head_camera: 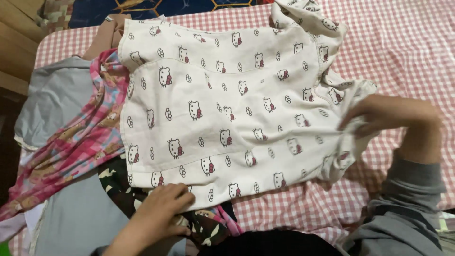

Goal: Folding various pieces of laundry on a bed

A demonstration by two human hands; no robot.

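A white garment printed with small cartoon cat faces lies spread across the bed. My left hand presses flat on its near lower edge, fingers resting on the cloth. My right hand pinches a bunched fold of the same garment at its right side, near the sleeve. Grey sleeves cover both my forearms.
A pink-and-white checked sheet covers the bed. A pile of clothes lies at the left: a pink plaid piece, a grey garment, a camouflage piece and a tan piece. Wooden furniture stands at the far left.
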